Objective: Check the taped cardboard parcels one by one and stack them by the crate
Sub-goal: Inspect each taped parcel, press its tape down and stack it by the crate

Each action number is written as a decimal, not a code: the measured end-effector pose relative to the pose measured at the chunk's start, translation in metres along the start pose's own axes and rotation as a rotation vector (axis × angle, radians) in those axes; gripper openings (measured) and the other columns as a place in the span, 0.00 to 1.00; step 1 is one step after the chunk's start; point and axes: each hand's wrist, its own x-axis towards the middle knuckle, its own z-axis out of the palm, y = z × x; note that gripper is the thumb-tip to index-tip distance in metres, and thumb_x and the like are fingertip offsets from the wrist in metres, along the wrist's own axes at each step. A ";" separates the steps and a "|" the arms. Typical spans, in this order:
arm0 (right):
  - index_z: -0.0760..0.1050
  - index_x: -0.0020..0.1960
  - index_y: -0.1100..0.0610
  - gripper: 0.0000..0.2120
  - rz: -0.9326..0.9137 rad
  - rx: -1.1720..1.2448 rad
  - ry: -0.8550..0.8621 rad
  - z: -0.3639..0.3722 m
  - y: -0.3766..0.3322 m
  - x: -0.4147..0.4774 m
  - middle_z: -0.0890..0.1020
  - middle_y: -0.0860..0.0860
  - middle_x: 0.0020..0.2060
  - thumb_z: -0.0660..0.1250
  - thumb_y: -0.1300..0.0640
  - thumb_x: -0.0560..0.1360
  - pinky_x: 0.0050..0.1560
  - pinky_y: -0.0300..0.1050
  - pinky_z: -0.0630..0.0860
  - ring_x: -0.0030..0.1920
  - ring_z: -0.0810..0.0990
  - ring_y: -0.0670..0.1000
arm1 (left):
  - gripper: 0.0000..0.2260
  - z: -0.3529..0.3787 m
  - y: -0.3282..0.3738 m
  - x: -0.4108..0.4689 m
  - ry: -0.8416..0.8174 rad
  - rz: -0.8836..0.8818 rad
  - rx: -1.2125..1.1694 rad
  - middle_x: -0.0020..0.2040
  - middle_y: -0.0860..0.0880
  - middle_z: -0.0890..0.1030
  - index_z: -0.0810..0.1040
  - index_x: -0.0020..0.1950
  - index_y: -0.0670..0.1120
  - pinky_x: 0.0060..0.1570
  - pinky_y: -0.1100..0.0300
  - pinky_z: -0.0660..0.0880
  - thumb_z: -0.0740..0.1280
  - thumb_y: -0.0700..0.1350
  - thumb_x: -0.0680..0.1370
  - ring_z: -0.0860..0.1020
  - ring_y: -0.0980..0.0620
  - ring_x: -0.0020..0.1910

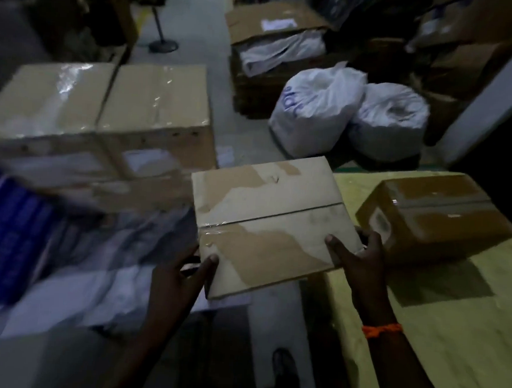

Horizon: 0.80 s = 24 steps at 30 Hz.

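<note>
parcel gripped at its two near corners

hands are apart and both clamped on the flat cardboard parcel [271, 224]. the left hand [182, 276] pinches the near-left corner, thumb on top and fingers beneath. the right hand [360, 264] takes the near-right edge the same way, with an orange thread [382, 330] round its wrist. the parcel is lifted clear and carried roughly level.

it looks shallow and fairly light, since thumbs and fingertips alone carry it without sag, though its weight cannot be confirmed. the board seems stiff. its top skin is torn in patches, and glossy clear tape runs along the centre seam. that tape would likely be slick, while the bare card should give better grip. corners and edges are probably the safest hold, because the flaps could give at the seam.

just right of the parcel lies a yellow table [449, 337], bearing a second brown parcel [434, 215]. left of it sits a blurred blue crate [9, 234]. beyond it to the left stand two large taped cartons [105, 111], and beyond it to the right lie white bags [318, 108].
</note>
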 end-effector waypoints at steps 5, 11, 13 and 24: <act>0.73 0.61 0.55 0.25 0.028 -0.057 -0.094 0.064 0.008 -0.063 0.80 0.45 0.52 0.81 0.56 0.70 0.39 0.32 0.78 0.48 0.81 0.37 | 0.19 -0.077 -0.054 -0.048 0.066 -0.108 0.035 0.45 0.56 0.85 0.80 0.65 0.56 0.40 0.72 0.78 0.75 0.49 0.75 0.83 0.65 0.42; 0.73 0.62 0.60 0.28 0.026 -0.154 -0.236 0.128 0.024 -0.094 0.81 0.56 0.56 0.82 0.57 0.69 0.42 0.36 0.79 0.54 0.82 0.53 | 0.24 -0.130 -0.113 -0.069 0.083 -0.153 0.060 0.54 0.50 0.85 0.78 0.70 0.54 0.41 0.73 0.77 0.72 0.60 0.76 0.83 0.65 0.46; 0.72 0.61 0.54 0.29 0.021 -0.190 -0.257 0.144 0.026 -0.101 0.79 0.57 0.59 0.83 0.51 0.67 0.51 0.51 0.83 0.57 0.81 0.56 | 0.24 -0.138 -0.126 -0.064 0.074 -0.140 0.070 0.56 0.50 0.84 0.77 0.70 0.54 0.40 0.75 0.75 0.72 0.60 0.76 0.81 0.70 0.46; 0.75 0.62 0.58 0.20 0.041 -0.165 -0.324 0.149 0.032 -0.084 0.82 0.55 0.57 0.78 0.55 0.74 0.45 0.41 0.78 0.56 0.81 0.55 | 0.30 -0.136 -0.146 -0.029 0.046 -0.059 0.178 0.67 0.50 0.77 0.70 0.75 0.53 0.48 0.60 0.78 0.61 0.67 0.77 0.77 0.53 0.60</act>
